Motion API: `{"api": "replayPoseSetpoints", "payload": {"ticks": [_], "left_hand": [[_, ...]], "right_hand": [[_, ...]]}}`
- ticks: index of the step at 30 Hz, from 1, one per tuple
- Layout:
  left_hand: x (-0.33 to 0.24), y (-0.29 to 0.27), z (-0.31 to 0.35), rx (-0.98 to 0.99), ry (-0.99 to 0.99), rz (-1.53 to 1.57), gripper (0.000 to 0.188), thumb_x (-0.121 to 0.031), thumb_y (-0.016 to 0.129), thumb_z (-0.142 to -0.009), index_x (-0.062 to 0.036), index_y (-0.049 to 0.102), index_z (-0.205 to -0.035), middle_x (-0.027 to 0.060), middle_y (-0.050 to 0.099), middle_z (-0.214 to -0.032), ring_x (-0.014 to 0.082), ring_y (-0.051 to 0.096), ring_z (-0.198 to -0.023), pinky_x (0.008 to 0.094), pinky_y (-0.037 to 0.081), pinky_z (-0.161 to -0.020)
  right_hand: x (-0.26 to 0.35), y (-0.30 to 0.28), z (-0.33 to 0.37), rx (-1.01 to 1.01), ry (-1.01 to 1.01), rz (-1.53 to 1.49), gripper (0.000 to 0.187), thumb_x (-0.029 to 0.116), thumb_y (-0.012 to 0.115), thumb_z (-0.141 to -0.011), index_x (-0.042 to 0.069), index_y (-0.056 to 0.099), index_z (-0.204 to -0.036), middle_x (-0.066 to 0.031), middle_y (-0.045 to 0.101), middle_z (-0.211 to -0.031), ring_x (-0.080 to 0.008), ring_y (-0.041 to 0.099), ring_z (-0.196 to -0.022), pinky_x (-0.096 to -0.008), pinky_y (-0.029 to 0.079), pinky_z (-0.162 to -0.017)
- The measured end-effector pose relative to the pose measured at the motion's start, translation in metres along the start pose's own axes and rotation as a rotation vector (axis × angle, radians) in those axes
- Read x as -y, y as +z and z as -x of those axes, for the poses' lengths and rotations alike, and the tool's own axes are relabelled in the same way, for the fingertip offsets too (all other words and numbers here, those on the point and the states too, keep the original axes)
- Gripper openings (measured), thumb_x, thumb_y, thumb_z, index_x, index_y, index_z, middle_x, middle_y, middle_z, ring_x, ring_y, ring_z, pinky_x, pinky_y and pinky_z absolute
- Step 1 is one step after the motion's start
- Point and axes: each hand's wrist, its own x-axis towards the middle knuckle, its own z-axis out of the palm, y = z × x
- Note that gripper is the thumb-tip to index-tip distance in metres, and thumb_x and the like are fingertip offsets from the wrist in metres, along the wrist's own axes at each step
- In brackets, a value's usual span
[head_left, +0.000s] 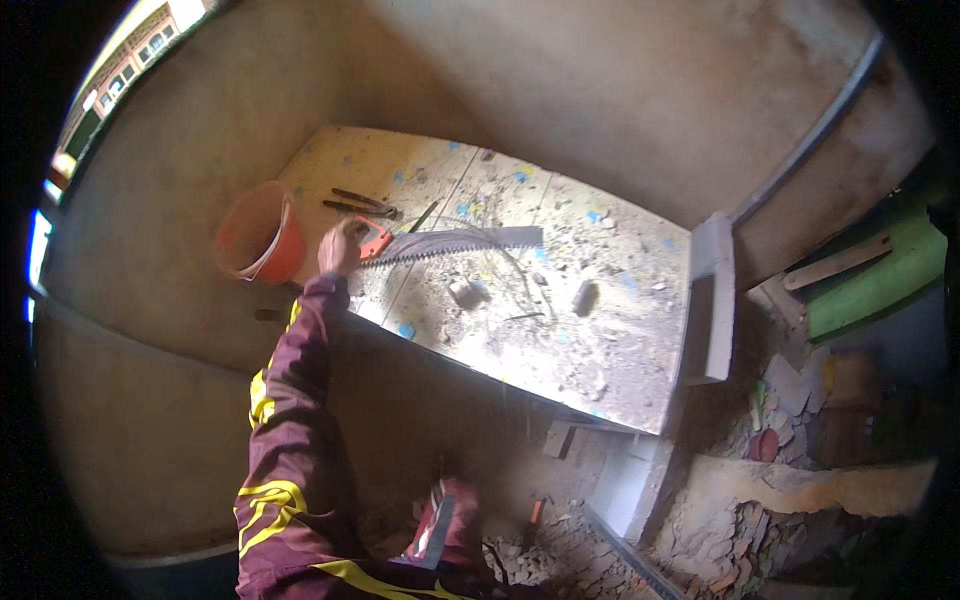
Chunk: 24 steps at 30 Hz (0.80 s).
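My left hand (pixel 342 248), at the end of a maroon sleeve with yellow marks, is closed around the orange handle (pixel 376 238) of a hand saw. The saw's toothed grey blade (pixel 470 240) lies across the rubble-strewn table (pixel 640 265), pointing right. Behind the handle lie dark pincers (pixel 362 205). A thin dark rod (pixel 424 215) rests by the blade, and a thin curved wire (pixel 515 262) loops around it. Left of my hand is an orange bucket (pixel 258 235) with a pale handle. My right hand is out of view.
Two small blocks (pixel 584 297) and loose rubble cover the tabletop. A plastered wall (pixel 600 80) rises behind it. At the table's right end stands a white upright panel (pixel 710 300). Broken debris (pixel 740 540) and a hammer-like orange handle (pixel 537 512) lie on the floor below.
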Motion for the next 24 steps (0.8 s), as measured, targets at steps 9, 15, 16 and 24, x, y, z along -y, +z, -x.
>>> {"api": "replayPoseSetpoints", "payload": {"ticks": [9,15,16,24], "left_hand": [[0.073,0.077,-0.15,0.435,0.279,-0.245,0.053,-0.016,0.064,-0.082,-0.011,0.056,-0.134,0.0166,0.052,-0.141,0.0346,0.049,-0.13,0.042,0.04,-0.108],[0.008,0.152,-0.131,0.818,0.542,-0.062,0.054,-0.013,0.064,-0.082,-0.0105,0.053,-0.135,0.0179,0.052,-0.141,0.0339,0.051,-0.126,0.0403,0.043,-0.103],[-0.025,0.167,-0.126,0.812,0.579,-0.005,0.054,-0.012,0.064,-0.082,-0.0104,0.053,-0.135,0.0181,0.052,-0.141,0.0338,0.052,-0.126,0.04,0.044,-0.102],[-0.253,0.157,-0.075,0.795,0.731,0.196,0.056,-0.008,0.064,-0.083,-0.0097,0.049,-0.136,0.0197,0.051,-0.14,0.033,0.055,-0.121,0.0378,0.047,-0.095]], "right_hand": [[-0.061,0.038,0.187,0.104,0.173,0.196,0.03,0.024,0.058,-0.093,0.017,0.067,-0.121,-0.0027,0.069,-0.11,-0.0121,0.065,-0.097,-0.0314,0.053,-0.082],[0.019,0.035,0.183,0.336,0.474,0.085,0.034,0.03,0.059,-0.095,0.018,0.064,-0.126,-0.0076,0.066,-0.121,-0.0146,0.065,-0.103,-0.0325,0.052,-0.09],[0.033,0.044,0.173,0.322,0.515,0.033,0.034,0.029,0.059,-0.095,0.018,0.064,-0.126,-0.0077,0.066,-0.121,-0.0147,0.065,-0.102,-0.0325,0.052,-0.09],[0.082,0.06,0.16,0.198,0.787,-0.339,0.034,0.028,0.059,-0.095,0.016,0.063,-0.126,-0.0084,0.066,-0.118,-0.0149,0.065,-0.1,-0.0324,0.052,-0.087]]}}
